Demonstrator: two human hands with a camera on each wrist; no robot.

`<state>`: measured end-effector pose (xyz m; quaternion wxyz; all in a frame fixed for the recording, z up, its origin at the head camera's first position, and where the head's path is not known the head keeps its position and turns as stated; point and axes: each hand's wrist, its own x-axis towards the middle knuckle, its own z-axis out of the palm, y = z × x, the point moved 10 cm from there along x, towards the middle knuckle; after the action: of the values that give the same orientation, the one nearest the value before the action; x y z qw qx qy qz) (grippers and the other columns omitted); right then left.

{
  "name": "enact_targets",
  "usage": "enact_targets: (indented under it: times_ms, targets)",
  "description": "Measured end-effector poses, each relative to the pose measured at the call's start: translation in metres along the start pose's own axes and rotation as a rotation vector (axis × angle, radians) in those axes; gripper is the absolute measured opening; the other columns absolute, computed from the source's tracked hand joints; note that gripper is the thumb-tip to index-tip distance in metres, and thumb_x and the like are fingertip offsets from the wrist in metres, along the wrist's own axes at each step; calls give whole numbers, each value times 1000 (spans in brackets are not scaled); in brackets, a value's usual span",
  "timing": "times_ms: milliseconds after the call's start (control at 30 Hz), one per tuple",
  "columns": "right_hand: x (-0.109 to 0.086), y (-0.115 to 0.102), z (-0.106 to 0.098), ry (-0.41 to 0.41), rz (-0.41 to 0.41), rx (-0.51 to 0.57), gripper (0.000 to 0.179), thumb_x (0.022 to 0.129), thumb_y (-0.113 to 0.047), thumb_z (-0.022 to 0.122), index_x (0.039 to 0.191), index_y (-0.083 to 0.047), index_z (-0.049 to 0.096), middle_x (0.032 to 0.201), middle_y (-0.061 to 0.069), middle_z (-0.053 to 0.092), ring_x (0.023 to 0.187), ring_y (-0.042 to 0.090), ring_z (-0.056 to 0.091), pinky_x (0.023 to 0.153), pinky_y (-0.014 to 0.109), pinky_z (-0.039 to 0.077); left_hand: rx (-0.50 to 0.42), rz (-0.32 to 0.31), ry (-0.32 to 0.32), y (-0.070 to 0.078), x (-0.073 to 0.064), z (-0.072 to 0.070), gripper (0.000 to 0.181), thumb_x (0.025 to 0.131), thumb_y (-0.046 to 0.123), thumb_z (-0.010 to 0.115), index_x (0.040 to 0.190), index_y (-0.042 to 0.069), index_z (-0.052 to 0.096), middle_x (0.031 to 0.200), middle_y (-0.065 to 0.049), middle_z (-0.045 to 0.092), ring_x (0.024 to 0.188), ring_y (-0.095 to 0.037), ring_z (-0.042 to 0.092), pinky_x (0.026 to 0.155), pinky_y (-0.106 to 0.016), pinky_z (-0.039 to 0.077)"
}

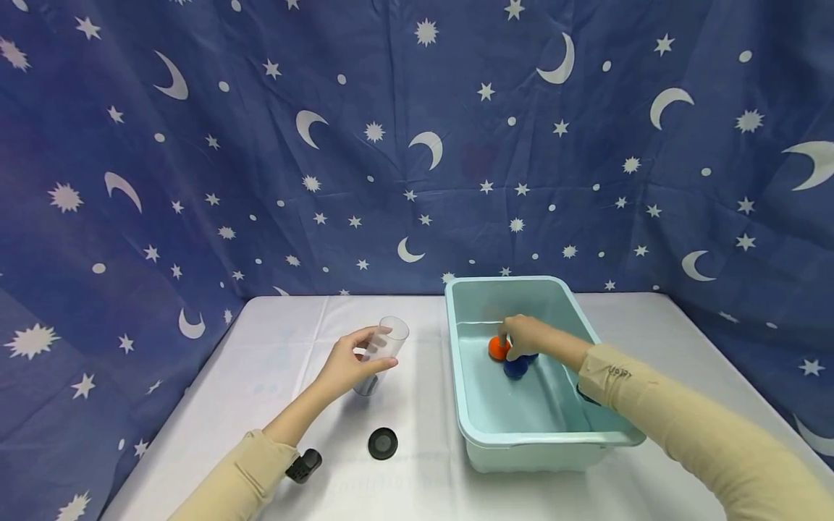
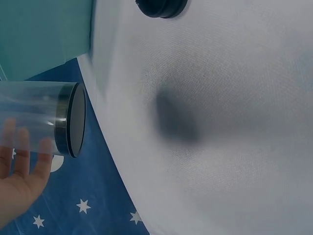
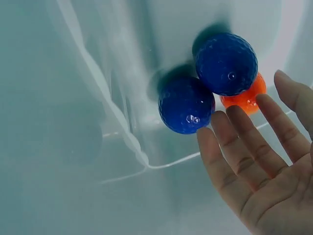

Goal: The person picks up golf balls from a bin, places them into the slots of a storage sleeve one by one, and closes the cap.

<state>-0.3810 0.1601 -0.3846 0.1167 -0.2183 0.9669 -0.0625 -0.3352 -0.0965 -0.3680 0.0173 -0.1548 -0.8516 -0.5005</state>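
Observation:
My left hand (image 1: 345, 364) grips a clear plastic cylinder (image 1: 395, 330) by its side. The cylinder tilts above the table, its mouth uncovered at the top and a black base (image 2: 77, 120) at its lower end. Inside the pale teal bin (image 1: 554, 438), my right hand (image 1: 526, 337) reaches down with its fingers spread. Beside its fingertips in the right wrist view lie two dimpled blue golf balls (image 3: 226, 63) and an orange golf ball (image 3: 247, 101). The fingers are at the balls' edges; whether they touch, I cannot tell.
A round black lid (image 1: 382, 443) lies on the white-covered table (image 1: 417, 405), left of the bin. Blue cloth (image 1: 365, 159) printed with moons and stars hangs behind and at the sides. The bin's raised walls surround the right hand.

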Motion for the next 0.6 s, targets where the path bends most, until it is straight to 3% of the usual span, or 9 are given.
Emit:
enact_targets:
  times_ms: [200, 367, 600]
  targets:
    - [2, 2, 11, -74, 58, -31, 17, 73, -6, 78, 87, -6, 68, 84, 6, 63, 72, 18, 54, 67, 31, 51, 2, 5, -5, 2, 1, 1, 49, 76, 23, 79, 121, 15, 62, 107, -9, 65, 94, -20, 56, 80, -32, 47]
    - [1, -4, 12, -84, 21, -83, 18, 71, -2, 77, 85, -5, 67, 87, 7, 64, 72, 18, 52, 67, 29, 50, 9, 3, -2, 0, 4, 1, 49, 76, 23, 79, 121, 15, 63, 108, -9, 64, 93, -19, 55, 79, -31, 48]
    - [1, -6, 16, -88, 10, -68, 21, 69, 3, 76, 84, -4, 64, 82, 6, 61, 72, 17, 50, 67, 28, 49, 19, 12, -11, 2, 4, 2, 51, 76, 22, 79, 122, 12, 62, 107, -11, 64, 93, -20, 54, 78, -30, 47]
